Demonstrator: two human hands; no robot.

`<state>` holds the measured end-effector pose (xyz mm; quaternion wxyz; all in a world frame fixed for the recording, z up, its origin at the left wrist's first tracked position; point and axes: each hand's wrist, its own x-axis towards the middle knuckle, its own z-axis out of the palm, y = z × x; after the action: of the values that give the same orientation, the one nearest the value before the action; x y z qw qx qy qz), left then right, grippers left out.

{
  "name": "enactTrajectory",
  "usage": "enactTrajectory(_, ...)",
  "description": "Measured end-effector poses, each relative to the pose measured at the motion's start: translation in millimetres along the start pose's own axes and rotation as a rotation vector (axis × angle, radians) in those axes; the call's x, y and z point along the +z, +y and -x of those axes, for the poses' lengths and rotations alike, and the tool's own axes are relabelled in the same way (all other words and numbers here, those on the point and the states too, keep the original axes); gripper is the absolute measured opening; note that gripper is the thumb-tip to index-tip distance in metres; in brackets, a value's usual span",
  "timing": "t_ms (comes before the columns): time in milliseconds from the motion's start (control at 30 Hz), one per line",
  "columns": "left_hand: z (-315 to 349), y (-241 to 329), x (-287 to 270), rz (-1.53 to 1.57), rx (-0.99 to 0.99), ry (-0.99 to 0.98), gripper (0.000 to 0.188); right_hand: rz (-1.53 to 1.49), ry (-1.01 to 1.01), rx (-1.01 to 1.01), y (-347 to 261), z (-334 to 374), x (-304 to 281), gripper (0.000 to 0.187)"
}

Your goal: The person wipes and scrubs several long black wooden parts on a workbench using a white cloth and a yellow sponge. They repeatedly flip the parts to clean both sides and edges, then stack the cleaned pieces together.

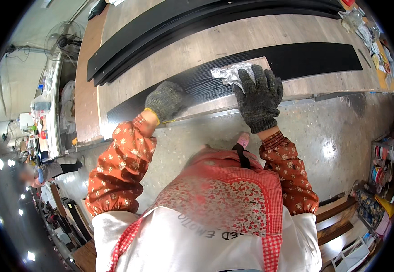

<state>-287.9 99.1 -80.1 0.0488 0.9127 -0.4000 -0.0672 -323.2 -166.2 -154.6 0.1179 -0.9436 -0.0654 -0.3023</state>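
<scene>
Both gloved, left fingers (173,94) curl, grip unclear; right fingers (260,80) grasp a white wad (228,75).

Item: my left hand (165,101), grey-gloved, rounded, blurred, finger curl uncertain. Behind its fingers (175,92): left wrist (150,117), partly bare; left forearm (126,163), orange-sleeved. Item: my right hand (258,97), gloved alike, palm down, fingers (260,78) forward. Behind those: right wrist (268,132), right forearm (285,161), sleeved.

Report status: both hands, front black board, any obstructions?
Right gloved hand over crumpled whitish wad on front black board. Left gloved hand at board's near edge, grip unclear. Stacked black boards behind, apart from it.
</scene>
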Motion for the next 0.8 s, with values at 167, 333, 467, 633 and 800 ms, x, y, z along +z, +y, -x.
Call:
enactTrajectory(167,-40,16,0,0.473,-0.682,-0.093,0.026,-0.046,-0.047,-0.015,3,-3,-5,0.046)
enactTrajectory(333,-49,-1,-29,0.712,-1.033,-0.184,0.028,-0.069,-0.076,-0.031,4,-5,-9,0.047)
enactTrajectory(467,-52,-1,-13,0.592,-0.832,-0.159,0.023,-0.103,0.023,-0.057,5,0,1,0.049)
enactTrajectory(633,-59,12,-32,0.820,-0.987,-0.142,0.023,-0.121,-0.020,-0.058,8,0,-1,0.047)
enactTrajectory(800,-56,4,-29,0.759,-1.013,-0.191,0.022,-0.148,-0.038,-0.063,5,-3,-8,0.048)
